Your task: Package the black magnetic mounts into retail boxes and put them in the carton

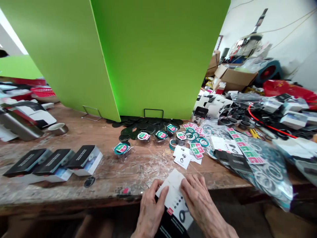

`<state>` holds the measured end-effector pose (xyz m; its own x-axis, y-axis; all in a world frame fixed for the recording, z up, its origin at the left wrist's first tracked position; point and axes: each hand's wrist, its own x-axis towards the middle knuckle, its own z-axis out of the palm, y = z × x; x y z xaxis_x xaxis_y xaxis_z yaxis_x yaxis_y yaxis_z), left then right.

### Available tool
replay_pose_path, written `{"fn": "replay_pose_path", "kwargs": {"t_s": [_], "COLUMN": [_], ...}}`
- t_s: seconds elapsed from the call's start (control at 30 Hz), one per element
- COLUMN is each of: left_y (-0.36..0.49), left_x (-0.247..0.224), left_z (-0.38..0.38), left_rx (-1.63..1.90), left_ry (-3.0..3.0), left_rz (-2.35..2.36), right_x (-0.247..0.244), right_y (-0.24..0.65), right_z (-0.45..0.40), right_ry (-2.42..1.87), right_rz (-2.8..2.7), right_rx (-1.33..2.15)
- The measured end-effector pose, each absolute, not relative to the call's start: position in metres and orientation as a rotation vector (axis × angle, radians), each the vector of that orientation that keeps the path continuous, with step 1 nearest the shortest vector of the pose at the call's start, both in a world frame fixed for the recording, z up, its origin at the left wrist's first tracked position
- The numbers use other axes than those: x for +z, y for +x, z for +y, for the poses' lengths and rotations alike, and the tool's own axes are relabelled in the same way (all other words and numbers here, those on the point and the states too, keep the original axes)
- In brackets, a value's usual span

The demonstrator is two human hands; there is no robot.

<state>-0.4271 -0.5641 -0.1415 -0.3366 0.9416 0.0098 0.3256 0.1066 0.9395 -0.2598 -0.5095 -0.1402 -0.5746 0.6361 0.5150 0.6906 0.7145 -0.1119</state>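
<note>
A black and white printed carton, with ring pictures and a small red label, is between my hands at the table's front edge. My left hand has its thumb on the carton's front and its fingers behind the left edge. My right hand grips the upper right side with bent fingers. Whether the carton is flat or partly opened I cannot tell. Just beyond it lie white printed cards and a pink and green sticker sheet.
Three black-topped boxes stand at the left. Wrapped round pieces with stickers and black discs lie before a green divider. A clear bag of teal and white rings hangs over the front edge at right.
</note>
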Motion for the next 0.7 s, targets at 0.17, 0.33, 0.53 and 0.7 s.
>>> {"fn": "replay_pose_path", "kwargs": {"t_s": [0.17,0.33,0.53,0.7], "left_y": [-0.431,-0.430,-0.448,-0.465], "left_x": [-0.152,-0.148,-0.130,-0.123], "left_z": [-0.563,-0.567,-0.555,-0.555], "left_rx": [1.370,1.243,1.248,1.321], "left_ry": [1.399,1.628,1.420,1.417], "left_rz": [1.745,1.566,1.539,1.730], "right_x": [-0.122,-0.084,-0.091,-0.087], "right_y": [-0.267,-0.275,-0.284,-0.274], "right_z": [-0.526,-0.523,-0.507,-0.494], "right_ry": [-0.899,-0.718,-0.704,-0.871], "right_rz": [-2.271,-2.330,-2.304,-2.403], "right_rx": [-0.264,-0.330,-0.244,0.448]}}
